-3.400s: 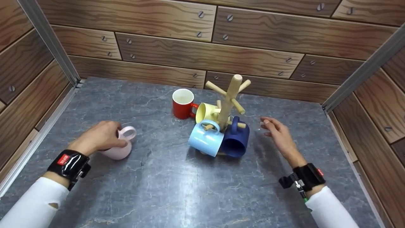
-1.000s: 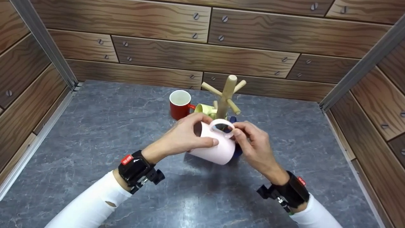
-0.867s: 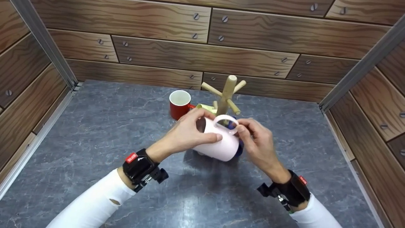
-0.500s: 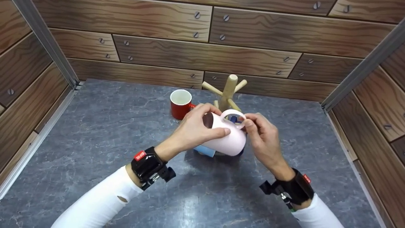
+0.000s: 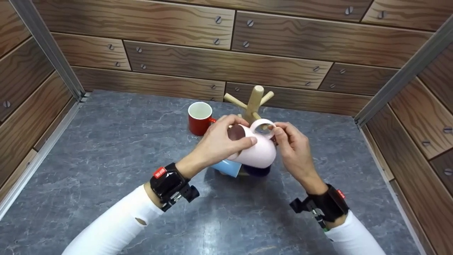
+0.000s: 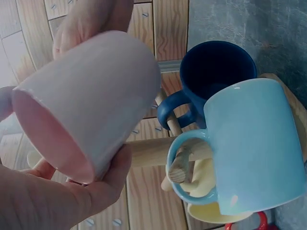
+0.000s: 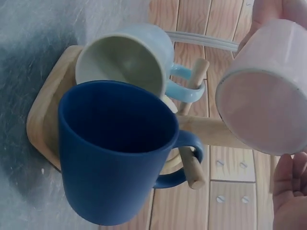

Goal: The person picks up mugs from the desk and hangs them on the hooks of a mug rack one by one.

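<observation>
A pink mug [image 5: 260, 154] is held on its side in front of the wooden mug tree [image 5: 254, 102], handle upward and mouth toward the left. My left hand [image 5: 219, 143] grips it at the rim, thumb along the outside. At the handle's far end, the fingers of my right hand [image 5: 295, 154] pinch it. The mug's handle is close to the upper pegs in the head view. Below, a light blue mug [image 6: 256, 148] and a dark blue mug [image 7: 117, 167] hang by their handles on lower pegs. A yellow mug [image 6: 216, 212] shows partly behind the light blue one.
A red mug [image 5: 199, 122] stands upright on the grey marbled table [image 5: 141, 148], left of the tree. Wood-patterned walls [image 5: 159, 56] enclose the back and sides. The tree's wooden base [image 7: 41, 117] shows under the hanging mugs.
My left hand has lifted the pink mug off the left of the table and carried it right to the tree. My right hand has come in to its handle. Lately the mug has shifted slightly up and right.
</observation>
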`<state>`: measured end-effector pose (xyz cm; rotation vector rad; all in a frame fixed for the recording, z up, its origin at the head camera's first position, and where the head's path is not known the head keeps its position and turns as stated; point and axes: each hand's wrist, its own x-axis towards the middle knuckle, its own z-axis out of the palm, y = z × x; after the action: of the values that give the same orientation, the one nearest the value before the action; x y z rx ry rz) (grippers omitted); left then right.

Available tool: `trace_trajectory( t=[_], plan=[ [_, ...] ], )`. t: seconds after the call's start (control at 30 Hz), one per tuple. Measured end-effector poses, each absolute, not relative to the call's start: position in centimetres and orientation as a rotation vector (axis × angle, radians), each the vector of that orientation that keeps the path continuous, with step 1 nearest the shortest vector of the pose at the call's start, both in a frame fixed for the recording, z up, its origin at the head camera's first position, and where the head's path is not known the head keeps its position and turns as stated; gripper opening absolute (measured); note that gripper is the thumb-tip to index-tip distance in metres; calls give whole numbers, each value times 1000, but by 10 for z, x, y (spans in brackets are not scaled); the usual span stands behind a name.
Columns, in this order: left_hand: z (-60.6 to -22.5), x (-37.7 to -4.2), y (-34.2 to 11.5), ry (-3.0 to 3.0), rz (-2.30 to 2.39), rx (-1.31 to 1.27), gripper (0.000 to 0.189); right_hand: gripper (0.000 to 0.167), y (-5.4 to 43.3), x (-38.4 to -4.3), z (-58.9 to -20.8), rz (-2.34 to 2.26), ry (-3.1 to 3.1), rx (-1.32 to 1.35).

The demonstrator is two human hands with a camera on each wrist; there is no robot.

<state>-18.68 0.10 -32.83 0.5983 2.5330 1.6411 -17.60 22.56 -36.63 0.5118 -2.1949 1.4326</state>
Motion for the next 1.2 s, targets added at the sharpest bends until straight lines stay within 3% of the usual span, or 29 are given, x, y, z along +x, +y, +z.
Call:
trace_trajectory(
  t=[0.87,1.2],
  plan=[
    [-335,-198,4,2815,1448,559,44,25,221,-199,-375,1577,-2246,366],
    [-340,-196,4,2810,1401,565,57,25,222,-202,-374,1480,-2247,352]
  ],
)
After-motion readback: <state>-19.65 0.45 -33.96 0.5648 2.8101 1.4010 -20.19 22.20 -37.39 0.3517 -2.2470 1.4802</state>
